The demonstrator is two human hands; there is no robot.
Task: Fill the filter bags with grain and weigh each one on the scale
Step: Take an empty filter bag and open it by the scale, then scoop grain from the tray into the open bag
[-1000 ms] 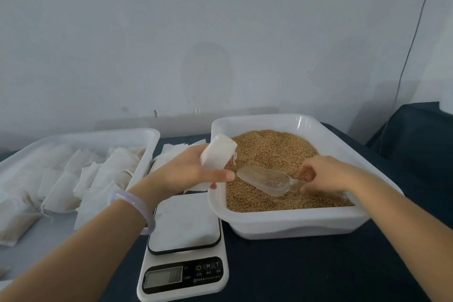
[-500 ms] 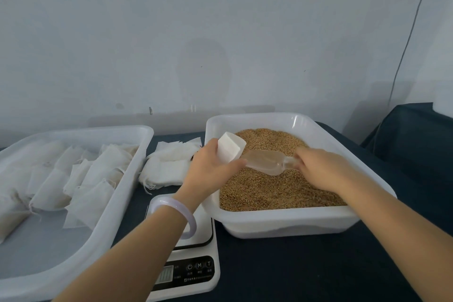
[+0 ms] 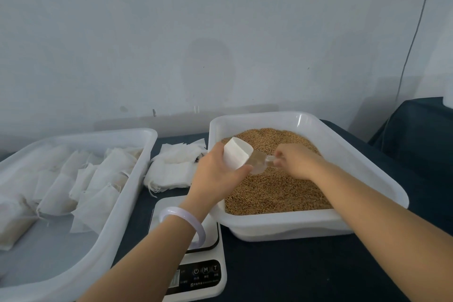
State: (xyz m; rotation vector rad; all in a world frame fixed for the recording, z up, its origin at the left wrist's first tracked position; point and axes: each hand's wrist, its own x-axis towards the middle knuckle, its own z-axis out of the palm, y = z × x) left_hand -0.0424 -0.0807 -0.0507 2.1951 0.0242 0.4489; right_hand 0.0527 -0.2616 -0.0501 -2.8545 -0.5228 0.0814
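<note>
Bare forearms; a pale lilac bangle [image 3: 182,224] circles the left wrist.

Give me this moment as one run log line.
step: filling | left hand: holds white filter bag | right hand: holds clear plastic scoop at bag mouth

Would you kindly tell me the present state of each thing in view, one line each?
filter bag, mouth open, held over the grain tray.
left hand, grips the filter bag.
scoop, holds grain, tip at the bag's mouth.
right hand, grips the scoop's handle.
grain tray, well filled with grain.
left tray, holds laid-out bags, overlapping.
spare bags, flat, piled between the trays.
scale, display unreadable.
</note>
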